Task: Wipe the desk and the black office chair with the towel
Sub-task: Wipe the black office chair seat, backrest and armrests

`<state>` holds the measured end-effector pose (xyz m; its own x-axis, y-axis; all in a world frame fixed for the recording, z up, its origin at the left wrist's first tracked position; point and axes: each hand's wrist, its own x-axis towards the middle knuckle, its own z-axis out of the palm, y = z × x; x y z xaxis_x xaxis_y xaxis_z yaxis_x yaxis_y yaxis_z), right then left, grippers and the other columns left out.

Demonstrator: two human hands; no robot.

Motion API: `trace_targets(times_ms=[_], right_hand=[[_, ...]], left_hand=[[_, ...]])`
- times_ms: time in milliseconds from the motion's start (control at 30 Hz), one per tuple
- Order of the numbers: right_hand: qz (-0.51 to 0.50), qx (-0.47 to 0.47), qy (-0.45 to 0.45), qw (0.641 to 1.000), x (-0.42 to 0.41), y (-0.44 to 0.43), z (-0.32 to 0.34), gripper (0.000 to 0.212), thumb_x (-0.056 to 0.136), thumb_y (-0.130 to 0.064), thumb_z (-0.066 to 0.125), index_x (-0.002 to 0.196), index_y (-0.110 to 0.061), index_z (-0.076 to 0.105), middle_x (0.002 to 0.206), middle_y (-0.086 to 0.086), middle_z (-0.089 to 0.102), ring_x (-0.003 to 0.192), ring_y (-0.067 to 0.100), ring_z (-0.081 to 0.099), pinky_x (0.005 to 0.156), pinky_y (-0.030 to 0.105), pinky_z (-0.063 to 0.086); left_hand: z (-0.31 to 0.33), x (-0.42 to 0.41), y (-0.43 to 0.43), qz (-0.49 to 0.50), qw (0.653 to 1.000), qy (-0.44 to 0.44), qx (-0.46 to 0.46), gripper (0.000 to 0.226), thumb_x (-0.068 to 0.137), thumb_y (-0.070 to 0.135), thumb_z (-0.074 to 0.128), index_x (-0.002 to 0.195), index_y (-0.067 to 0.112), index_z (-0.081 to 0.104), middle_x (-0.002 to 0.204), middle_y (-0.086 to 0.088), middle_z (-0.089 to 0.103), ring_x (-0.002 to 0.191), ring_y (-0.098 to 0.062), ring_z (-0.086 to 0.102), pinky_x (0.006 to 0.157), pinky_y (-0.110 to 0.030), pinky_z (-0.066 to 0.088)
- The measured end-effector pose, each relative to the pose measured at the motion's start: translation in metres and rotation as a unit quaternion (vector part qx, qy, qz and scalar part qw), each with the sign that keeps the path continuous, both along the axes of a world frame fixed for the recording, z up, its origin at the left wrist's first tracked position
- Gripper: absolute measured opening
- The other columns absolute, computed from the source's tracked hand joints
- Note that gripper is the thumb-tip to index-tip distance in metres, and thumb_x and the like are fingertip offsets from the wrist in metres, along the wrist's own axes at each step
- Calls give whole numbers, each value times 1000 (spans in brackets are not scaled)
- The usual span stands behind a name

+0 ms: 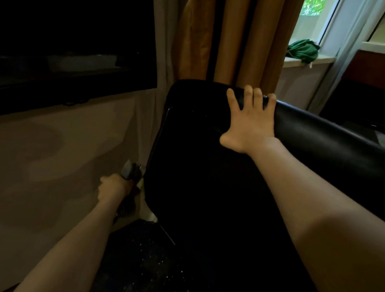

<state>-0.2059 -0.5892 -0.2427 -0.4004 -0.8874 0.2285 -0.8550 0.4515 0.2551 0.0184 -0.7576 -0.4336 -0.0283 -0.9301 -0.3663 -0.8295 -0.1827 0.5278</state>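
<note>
The black office chair (207,180) fills the middle of the view, seen from behind its backrest. My right hand (248,122) lies on the top edge of the backrest with its fingers hooked over the rim. My left hand (115,186) is low at the chair's left side and grips a dark towel (131,171), bunched up against the backrest's edge. Part of the towel hangs below the hand.
A beige wall is on the left with a dark screen (70,39) above it. Brown curtains (233,36) hang behind the chair. A green cloth (303,50) lies on the window sill at the right. Dark speckled floor (147,266) shows below.
</note>
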Motion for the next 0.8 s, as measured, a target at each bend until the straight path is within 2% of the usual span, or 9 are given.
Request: trace_targets(times_ms=[67, 167, 233, 300, 433, 500, 600, 700, 800], right_hand=[[-2, 5, 3, 1000, 1, 0, 0, 95, 83, -60, 45, 150, -18, -8, 155, 21, -8, 143, 38, -6, 113, 55, -3], [-2, 7, 6, 1000, 2, 0, 0, 94, 84, -59, 44, 150, -18, -9, 155, 21, -8, 143, 38, -6, 113, 55, -2], [2, 4, 12, 1000, 2, 0, 1, 94, 84, -59, 44, 151, -18, -8, 155, 21, -7, 143, 38, -5, 113, 55, -2], [2, 4, 16, 1000, 1, 0, 0, 94, 84, -59, 44, 151, -18, -7, 155, 21, -6, 143, 38, -5, 113, 55, -2], [-1, 4, 18, 1000, -1, 0, -2, 94, 84, -60, 43, 151, -18, -8, 156, 21, -7, 143, 38, -6, 113, 56, -4], [0, 1, 24, 1000, -1, -1, -3, 94, 84, -59, 44, 151, -18, -7, 156, 22, -7, 143, 38, -6, 112, 56, -4], [2, -7, 26, 1000, -4, -2, -4, 95, 84, -59, 45, 151, -18, -6, 155, 22, -6, 143, 38, -5, 113, 56, -3], [7, -10, 20, 1000, -4, -3, -5, 96, 82, -59, 48, 151, -18, -6, 155, 22, -6, 143, 38, -4, 112, 56, -3], [26, -8, -1, 1000, -1, 1, -1, 100, 82, -54, 54, 150, -20, -9, 155, 20, -14, 143, 36, -9, 112, 57, -4]], left_hand=[[16, -4, -6, -5, 998, 37, -42, 56, 89, 47, 53, 128, 7, 52, 130, -20, 46, 108, -40, 51, 83, -41, 44], [42, -22, -8, -39, 981, 122, -148, 46, 92, 41, 49, 131, 17, 51, 133, -19, 49, 122, -38, 43, 96, -37, 34], [47, -37, -1, -78, 963, 181, -186, 46, 89, 44, 49, 130, 23, 51, 135, -17, 49, 123, -37, 43, 99, -32, 28], [40, -50, 17, -103, 950, 243, -168, 46, 90, 42, 50, 133, 25, 48, 142, -18, 42, 127, -37, 39, 99, -33, 28], [15, -64, 55, 1, 926, 362, -107, 39, 96, 30, 47, 134, 21, 45, 148, -19, 27, 129, -40, 36, 103, -39, 32], [-5, -61, 61, 21, 932, 353, -84, 33, 96, 31, 47, 129, 22, 48, 147, -17, 27, 127, -42, 37, 103, -43, 33], [-40, -43, 61, 19, 950, 310, 7, 23, 95, 33, 49, 115, 23, 51, 136, -16, 46, 127, -40, 39, 105, -46, 36], [-66, -21, 77, -9, 975, 178, 130, 43, 94, 31, 53, 125, 1, 51, 117, -15, 55, 109, -34, 52, 97, -40, 42], [-74, -9, 96, -52, 971, 159, 171, 46, 96, 30, 51, 127, -3, 49, 99, -12, 53, 97, -31, 51, 88, -38, 42]])
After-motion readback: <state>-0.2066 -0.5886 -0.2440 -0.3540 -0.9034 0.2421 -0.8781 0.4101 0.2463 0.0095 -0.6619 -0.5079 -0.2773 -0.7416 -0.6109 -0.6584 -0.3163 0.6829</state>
